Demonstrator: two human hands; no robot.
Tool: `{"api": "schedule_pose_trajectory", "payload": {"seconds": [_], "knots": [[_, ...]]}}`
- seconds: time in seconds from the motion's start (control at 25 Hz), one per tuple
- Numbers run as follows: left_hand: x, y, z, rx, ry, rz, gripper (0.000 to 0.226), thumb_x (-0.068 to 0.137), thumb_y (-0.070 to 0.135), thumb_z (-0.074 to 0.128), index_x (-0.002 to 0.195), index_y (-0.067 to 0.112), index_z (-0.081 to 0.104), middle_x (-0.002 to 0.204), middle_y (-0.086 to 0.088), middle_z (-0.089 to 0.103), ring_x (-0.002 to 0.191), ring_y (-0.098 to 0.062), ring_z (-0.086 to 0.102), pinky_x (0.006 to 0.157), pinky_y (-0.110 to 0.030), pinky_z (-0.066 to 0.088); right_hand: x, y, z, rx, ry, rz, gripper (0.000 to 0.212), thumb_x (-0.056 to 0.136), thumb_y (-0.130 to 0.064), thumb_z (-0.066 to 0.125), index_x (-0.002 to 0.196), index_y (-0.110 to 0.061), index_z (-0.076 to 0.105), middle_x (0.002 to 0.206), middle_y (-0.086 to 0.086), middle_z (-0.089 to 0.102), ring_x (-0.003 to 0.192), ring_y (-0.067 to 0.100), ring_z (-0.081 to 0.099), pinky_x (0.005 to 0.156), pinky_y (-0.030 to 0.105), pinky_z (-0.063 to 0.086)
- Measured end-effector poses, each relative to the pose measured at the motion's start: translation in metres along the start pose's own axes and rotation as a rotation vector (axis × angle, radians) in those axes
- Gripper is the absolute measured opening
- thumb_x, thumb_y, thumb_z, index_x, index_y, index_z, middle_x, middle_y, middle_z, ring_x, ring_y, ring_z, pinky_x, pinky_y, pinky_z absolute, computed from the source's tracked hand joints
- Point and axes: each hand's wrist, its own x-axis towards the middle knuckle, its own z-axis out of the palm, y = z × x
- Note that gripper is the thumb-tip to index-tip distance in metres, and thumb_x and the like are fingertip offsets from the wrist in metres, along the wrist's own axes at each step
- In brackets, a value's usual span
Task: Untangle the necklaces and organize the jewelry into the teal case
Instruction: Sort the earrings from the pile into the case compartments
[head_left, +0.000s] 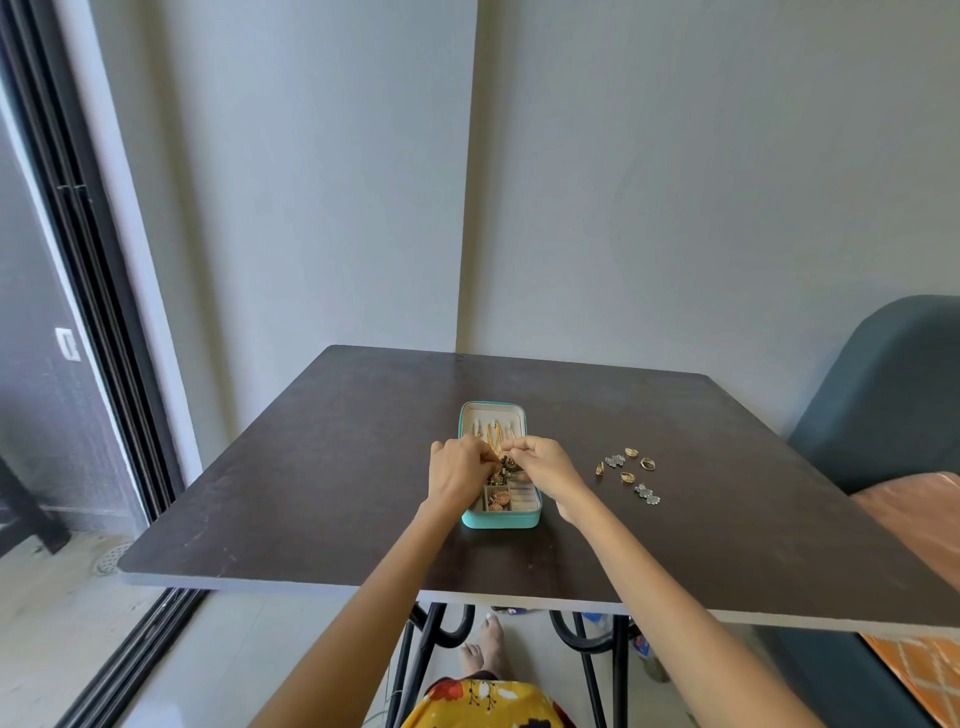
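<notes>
My left hand (460, 467) and right hand (545, 462) pinch a tangled gold chain necklace (496, 441) over the open teal rectangular case (498, 519); 4 gold rings (631, 452) and 2 silver flower earrings (648, 494) wait on the dark table (311, 467).

Dark table (311, 467) — teal case (501, 518) open, loose rings and earrings (628, 473) to its right.

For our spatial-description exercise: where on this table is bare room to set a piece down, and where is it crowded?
Bare: the table left of the teal case, and the near strip before it. Crowded: over the case, where left hand and right hand work, and the loose rings and earrings to its right.
</notes>
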Motion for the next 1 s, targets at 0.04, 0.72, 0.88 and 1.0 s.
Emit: {"api": "schedule_pose_trajectory", "payload": {"seconds": [0.04,0.72,0.88,1.0], "knots": [[0.000,0.000,0.000,0.012,0.009,0.007,0.020,0.091,0.023,0.058,0.102,0.022,0.073,0.107,0.001,0.071,0.095,-0.017,0.064,0.092,-0.031,0.032,0.000,0.000,0.000,-0.012,0.000,-0.002,0.023,0.096,-0.012,0.048,0.109,-0.017,0.067,0.110,-0.005,0.062,0.102,0.012,0.060,0.081,0.022,0.051],[-0.004,-0.007,-0.007,0.172,-0.010,0.087,0.031,0.092,0.020,0.045,0.107,0.027,0.071,0.111,0.002,0.067,0.097,-0.017,0.056,0.083,-0.031,0.029,0.008,-0.009,0.008,-0.382,0.022,-0.061,0.017,0.088,-0.026,0.065,0.100,-0.015,0.070,0.104,0.001,0.070,0.092,0.015,0.066,0.077,0.026,0.055],[-0.006,-0.012,-0.004,0.200,-0.022,0.108,0.031,0.091,0.023,0.045,0.108,0.030,0.069,0.117,0.002,0.061,0.101,-0.018,0.051,0.082,-0.032,0.028,0.004,-0.009,0.004,-0.278,0.066,-0.064,0.012,0.092,-0.019,0.056,0.098,-0.016,0.066,0.104,0.004,0.069,0.085,0.015,0.066,0.062,0.022,0.054],[-0.007,-0.015,-0.001,0.208,-0.029,0.132,0.026,0.089,0.028,0.049,0.107,0.030,0.067,0.119,0.002,0.059,0.104,-0.018,0.049,0.084,-0.031,0.029,-0.001,-0.005,0.001,-0.377,0.076,-0.090,0.016,0.093,-0.016,0.051,0.101,-0.017,0.065,0.101,0.000,0.071,0.093,0.014,0.065,0.076,0.029,0.053]]}}
